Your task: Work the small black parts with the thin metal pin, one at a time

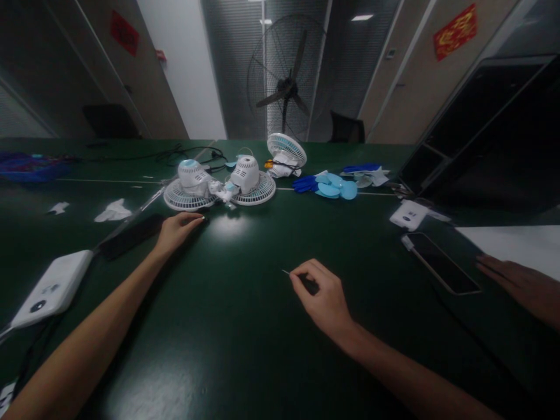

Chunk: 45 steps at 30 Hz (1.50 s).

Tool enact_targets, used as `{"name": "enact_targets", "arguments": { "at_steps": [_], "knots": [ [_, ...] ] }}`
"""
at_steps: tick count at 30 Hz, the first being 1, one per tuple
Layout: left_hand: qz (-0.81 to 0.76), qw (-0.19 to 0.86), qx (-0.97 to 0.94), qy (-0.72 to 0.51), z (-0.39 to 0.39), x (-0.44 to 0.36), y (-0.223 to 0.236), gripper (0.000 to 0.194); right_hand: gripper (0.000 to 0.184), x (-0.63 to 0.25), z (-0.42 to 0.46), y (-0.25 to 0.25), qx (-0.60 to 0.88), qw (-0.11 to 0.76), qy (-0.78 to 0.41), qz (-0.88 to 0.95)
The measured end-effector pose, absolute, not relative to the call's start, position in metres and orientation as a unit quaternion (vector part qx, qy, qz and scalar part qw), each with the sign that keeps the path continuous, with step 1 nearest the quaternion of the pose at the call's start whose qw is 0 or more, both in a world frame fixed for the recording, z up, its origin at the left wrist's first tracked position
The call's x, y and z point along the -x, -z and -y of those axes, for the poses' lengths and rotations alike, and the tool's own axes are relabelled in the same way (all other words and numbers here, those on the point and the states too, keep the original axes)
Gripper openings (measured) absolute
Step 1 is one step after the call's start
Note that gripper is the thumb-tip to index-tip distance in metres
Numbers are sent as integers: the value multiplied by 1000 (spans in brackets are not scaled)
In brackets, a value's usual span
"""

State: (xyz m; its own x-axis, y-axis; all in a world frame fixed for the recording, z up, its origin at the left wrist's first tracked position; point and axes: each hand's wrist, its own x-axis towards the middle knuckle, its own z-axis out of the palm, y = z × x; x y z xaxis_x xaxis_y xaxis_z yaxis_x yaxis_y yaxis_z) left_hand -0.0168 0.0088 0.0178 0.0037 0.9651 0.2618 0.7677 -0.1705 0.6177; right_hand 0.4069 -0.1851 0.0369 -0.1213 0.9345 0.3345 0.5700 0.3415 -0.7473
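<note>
My right hand (321, 297) is over the middle of the green table, thumb and forefinger pinched on a thin needle-like piece (285, 272) that points left. Farther off to the left, my left hand (177, 230) reaches out with its fingers closed at the tips, around something small and pale that is too tiny to name. Just beyond the left hand, two small white fans lie with their grilles down, the left fan (190, 189) and the middle fan (251, 181). A third small fan (286, 154) is tilted behind them.
Blue fan blades (335, 185) and blue gloves (305, 184) lie at the back. A phone (441, 262) rests at right near another person's hand (520, 286). A white power bank (55, 289) and a dark phone-like slab (131, 236) are at left. A big monitor (485, 128) stands right.
</note>
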Motion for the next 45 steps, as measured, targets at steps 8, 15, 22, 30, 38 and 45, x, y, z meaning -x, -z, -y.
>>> {"name": "enact_targets", "arguments": {
  "at_steps": [8,15,22,30,38,45],
  "knots": [
    [-638,168,-676,-328,-2,7,-26,57,13,-406,185,-35,527,404,-224,713],
    [-645,165,-673,-322,-3,6,-26,54,13,-407,185,-36,526,402,-228,714],
    [-644,168,-675,-319,-3,6,-23,58,14,-406,184,-38,524,409,-226,712],
    [-488,269,-799,-225,21,-43,-39,35,12,-405,184,-39,530,379,-238,720],
    [-265,314,-894,-179,101,-144,-44,15,10,-401,189,-38,509,321,-179,778],
    [-246,319,-898,-177,108,-149,-44,13,9,-399,191,-41,510,289,-171,792]
  ]
}}
